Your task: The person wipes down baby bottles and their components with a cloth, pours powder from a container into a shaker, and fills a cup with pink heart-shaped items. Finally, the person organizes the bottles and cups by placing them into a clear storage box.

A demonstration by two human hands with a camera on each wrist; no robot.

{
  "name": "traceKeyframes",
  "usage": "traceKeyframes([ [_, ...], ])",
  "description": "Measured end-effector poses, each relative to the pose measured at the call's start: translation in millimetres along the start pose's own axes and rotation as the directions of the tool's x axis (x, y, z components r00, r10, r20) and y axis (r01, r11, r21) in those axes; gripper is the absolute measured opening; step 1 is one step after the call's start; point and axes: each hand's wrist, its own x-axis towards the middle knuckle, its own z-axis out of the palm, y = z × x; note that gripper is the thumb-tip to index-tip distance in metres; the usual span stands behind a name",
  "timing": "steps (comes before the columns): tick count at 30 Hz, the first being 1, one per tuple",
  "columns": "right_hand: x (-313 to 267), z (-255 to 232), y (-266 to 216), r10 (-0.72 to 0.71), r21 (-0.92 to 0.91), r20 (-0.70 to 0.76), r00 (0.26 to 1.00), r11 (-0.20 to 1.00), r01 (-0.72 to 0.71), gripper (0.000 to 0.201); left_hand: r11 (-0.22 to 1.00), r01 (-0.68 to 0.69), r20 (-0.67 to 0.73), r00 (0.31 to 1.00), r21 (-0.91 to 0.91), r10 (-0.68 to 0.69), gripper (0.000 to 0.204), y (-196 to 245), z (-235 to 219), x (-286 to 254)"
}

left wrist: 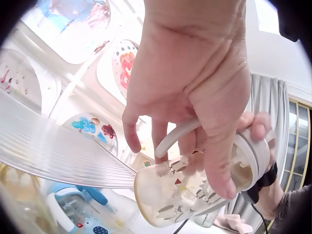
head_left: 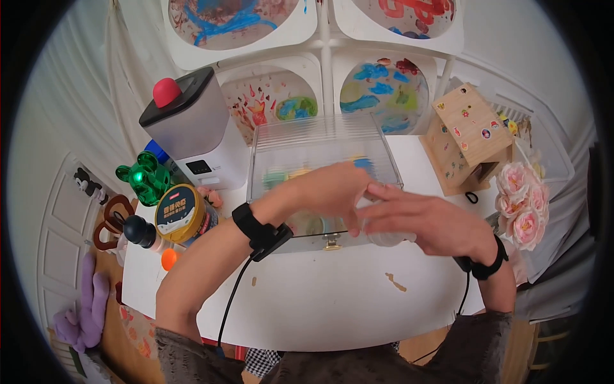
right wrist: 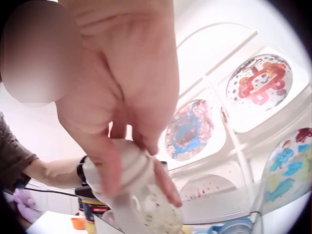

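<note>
A clear, yellowish bottle (left wrist: 170, 195) with printed figures, a curved pale handle (left wrist: 178, 136) and a white collar (right wrist: 124, 168) lies tilted between the hands, above the table's rear part. My left hand (head_left: 332, 189) (left wrist: 190, 78) grips the bottle body, thumb on one side and fingers on the other. Around the white collar are the thumb and fingers of my right hand (head_left: 428, 221) (right wrist: 119, 87). In the head view the hands cover most of the bottle. Just behind them stands a clear ribbed box (head_left: 320, 134) with a metal clasp (head_left: 331, 242), coloured items inside.
On the left of the white table (head_left: 320, 301) stand a grey and white appliance (head_left: 198, 128), a green figure (head_left: 146, 179), a yellow-lidded tub (head_left: 181, 214) and a dark-topped bottle (head_left: 137, 230). A wooden house (head_left: 470, 131) and pink flowers (head_left: 526, 208) are at the right.
</note>
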Motion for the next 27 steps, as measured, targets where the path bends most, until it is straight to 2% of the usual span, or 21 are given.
traceKeyframes([
  [2,-1,-10,-9,0.051,0.039,0.032,0.998,0.998,-0.052,0.068,1.000,-0.016,0.010,1.000,0.009,0.016,0.057,15,-5,-8],
  [4,-7,-18,-11,0.164,0.260,-0.194,0.967,0.959,-0.110,0.062,1.000,-0.016,-0.271,0.962,0.009,0.018,0.061,12,6,-7],
  [5,-6,-16,-13,0.164,0.256,-0.196,0.967,0.960,-0.111,0.062,1.000,-0.018,-0.272,0.962,0.012,0.021,0.061,12,10,-6],
  [6,-5,-11,-17,0.344,0.250,-0.328,0.880,0.930,-0.270,0.061,0.999,-0.039,-0.421,0.906,0.008,0.039,0.057,13,14,-5],
  [7,-3,-5,-20,0.424,0.253,-0.391,0.817,0.903,-0.348,0.061,0.998,-0.059,-0.559,0.828,0.005,0.052,0.053,13,18,-4],
  [8,-1,0,-22,0.499,0.268,-0.448,0.742,0.867,-0.421,0.062,0.998,-0.060,-0.558,0.828,0.004,0.052,0.053,13,20,-3],
  [10,1,15,-20,0.649,0.182,-0.343,0.679,0.755,-0.630,0.067,0.993,-0.042,-0.544,0.834,0.107,0.093,0.060,14,23,1],
  [11,-1,21,-19,0.588,0.105,-0.397,0.704,0.792,-0.602,0.063,0.993,-0.044,-0.542,0.835,0.109,0.096,0.060,14,24,1],
  [12,-3,20,-19,0.590,0.106,-0.399,0.702,0.790,-0.603,0.063,0.994,-0.045,-0.522,0.848,0.103,0.093,0.059,14,26,1],
  [14,-6,15,-22,0.466,-0.009,-0.387,0.795,0.861,-0.509,0.058,0.994,-0.046,-0.501,0.861,0.097,0.089,0.059,15,25,2],
  [15,-7,12,-23,0.467,-0.007,-0.388,0.794,0.860,-0.510,0.058,0.996,-0.040,-0.462,0.884,0.078,0.071,0.058,17,24,3],
  [17,-12,4,-27,0.256,-0.440,-0.258,0.932,0.827,-0.349,0.058,0.998,-0.034,-0.421,0.905,0.057,0.054,0.058,14,25,5],
  [21,-23,-9,-36,0.250,-0.385,-0.305,0.919,0.850,-0.359,0.059,0.994,-0.032,-0.412,0.908,0.100,0.071,0.059,3,28,9],
  [23,-33,-11,-36,0.387,-0.176,-0.472,0.792,0.839,-0.515,0.060,0.996,-0.029,-0.427,0.902,0.088,0.064,0.063,6,29,9],
  [24,-37,-11,-32,0.388,-0.176,-0.470,0.793,0.839,-0.515,0.060,0.998,-0.017,-0.432,0.901,0.055,0.039,0.065,9,29,9],
  [26,-44,-10,-21,0.458,-0.046,-0.430,0.778,0.849,-0.526,0.060,1.000,-0.007,-0.435,0.900,0.022,0.016,0.068,17,26,11],
  [27,-46,-8,-19,0.461,-0.046,-0.430,0.776,0.848,-0.529,0.060,0.997,0.068,-0.386,0.921,0.023,-0.054,0.069,21,24,13],
])
